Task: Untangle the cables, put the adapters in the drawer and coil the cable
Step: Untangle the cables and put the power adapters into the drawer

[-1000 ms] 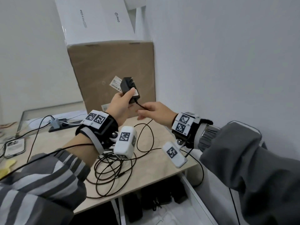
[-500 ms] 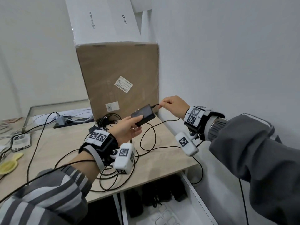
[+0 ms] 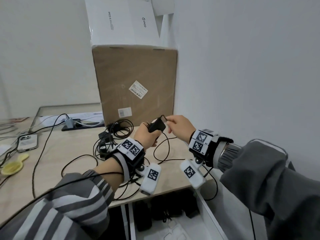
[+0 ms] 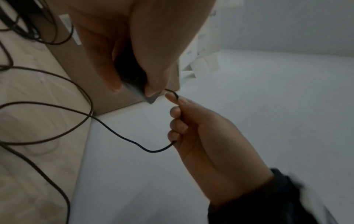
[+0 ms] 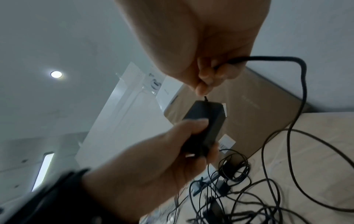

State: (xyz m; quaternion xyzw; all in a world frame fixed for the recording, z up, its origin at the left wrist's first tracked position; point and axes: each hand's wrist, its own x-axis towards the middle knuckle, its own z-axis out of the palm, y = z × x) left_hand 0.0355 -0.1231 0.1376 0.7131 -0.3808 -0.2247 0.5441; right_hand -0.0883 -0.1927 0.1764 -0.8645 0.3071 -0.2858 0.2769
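My left hand grips a black adapter above the desk; the right wrist view shows the same adapter in my fingers. My right hand pinches its thin black cable right where it leaves the adapter. From that hand the cable droops and runs onto the desk. A tangle of black cables with more adapters lies in front of the cardboard box. Below the desk edge an open white drawer holds several dark adapters.
A tall cardboard box stands at the back against the wall, a white box on top. On the wooden desk are a power strip, a phone and a yellow object at the left.
The adapter came down from in front of the box to just above the desk. My right hand moved up to the cable's root at the adapter, and my head view shifted right.
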